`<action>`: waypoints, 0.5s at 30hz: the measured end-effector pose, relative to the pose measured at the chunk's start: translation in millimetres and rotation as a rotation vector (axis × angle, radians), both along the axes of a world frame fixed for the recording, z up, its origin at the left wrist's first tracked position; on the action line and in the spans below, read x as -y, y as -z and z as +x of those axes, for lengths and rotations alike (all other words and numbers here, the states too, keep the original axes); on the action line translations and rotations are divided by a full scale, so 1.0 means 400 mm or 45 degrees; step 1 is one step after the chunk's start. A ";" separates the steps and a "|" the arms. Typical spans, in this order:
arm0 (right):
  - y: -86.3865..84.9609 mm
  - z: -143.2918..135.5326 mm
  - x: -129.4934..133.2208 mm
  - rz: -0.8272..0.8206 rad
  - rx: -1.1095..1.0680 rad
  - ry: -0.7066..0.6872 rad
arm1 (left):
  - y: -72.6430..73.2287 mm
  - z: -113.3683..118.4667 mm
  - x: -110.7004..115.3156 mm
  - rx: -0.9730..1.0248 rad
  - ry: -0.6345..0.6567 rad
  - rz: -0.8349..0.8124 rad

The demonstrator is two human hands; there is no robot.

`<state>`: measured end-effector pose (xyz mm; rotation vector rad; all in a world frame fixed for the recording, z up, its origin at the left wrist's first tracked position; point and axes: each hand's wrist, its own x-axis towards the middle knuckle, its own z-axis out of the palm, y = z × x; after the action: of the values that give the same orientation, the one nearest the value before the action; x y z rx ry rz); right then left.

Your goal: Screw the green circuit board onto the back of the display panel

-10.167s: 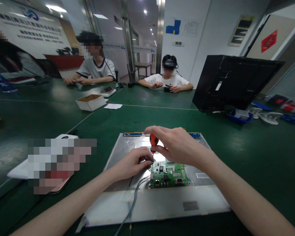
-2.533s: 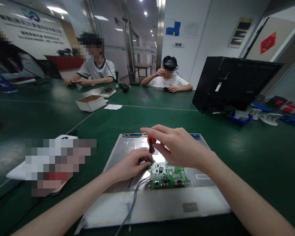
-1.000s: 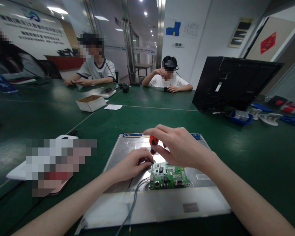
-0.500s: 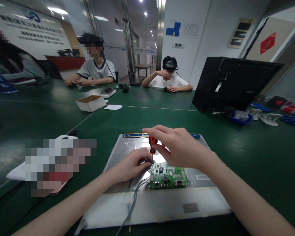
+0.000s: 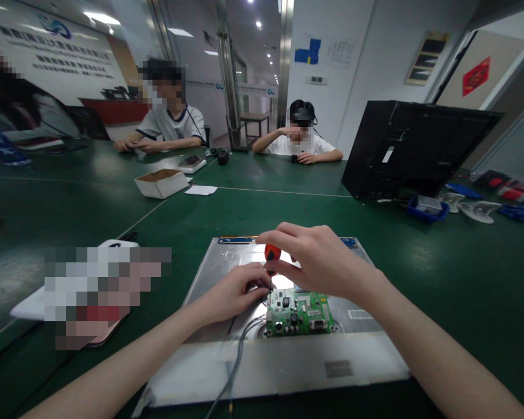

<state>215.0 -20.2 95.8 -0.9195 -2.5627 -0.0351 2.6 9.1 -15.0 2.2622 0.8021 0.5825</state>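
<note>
Right hand [image 5: 318, 256] fingers clamp the screwdriver [image 5: 272, 252] at the far-left corner of the board [image 5: 300, 314]; I'd press straight down. Left hand [image 5: 236, 289] grip? Can't tell.

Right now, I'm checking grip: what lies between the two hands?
In the head view, a red-and-black screwdriver, upright in the right hand, shaft beside the left hand.

bare L hand [image 5: 240, 292], bare R hand [image 5: 321, 256], slim bare f'arms [image 5: 157, 343]
</note>
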 end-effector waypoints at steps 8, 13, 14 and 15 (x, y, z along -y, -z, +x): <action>0.004 0.001 -0.003 0.038 0.012 -0.005 | -0.001 0.003 0.004 0.015 -0.023 0.005; 0.005 0.000 -0.002 0.023 -0.001 -0.012 | 0.001 0.004 0.002 0.023 -0.013 0.000; 0.004 0.000 -0.001 0.019 -0.003 -0.012 | 0.002 0.004 0.001 0.024 -0.006 -0.001; 0.004 0.000 0.000 0.016 -0.002 -0.009 | 0.004 0.003 0.000 0.023 0.002 -0.002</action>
<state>215.1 -20.2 94.3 -0.9053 -2.5617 -0.0480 3.7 9.1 -16.4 2.2522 0.7919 0.6010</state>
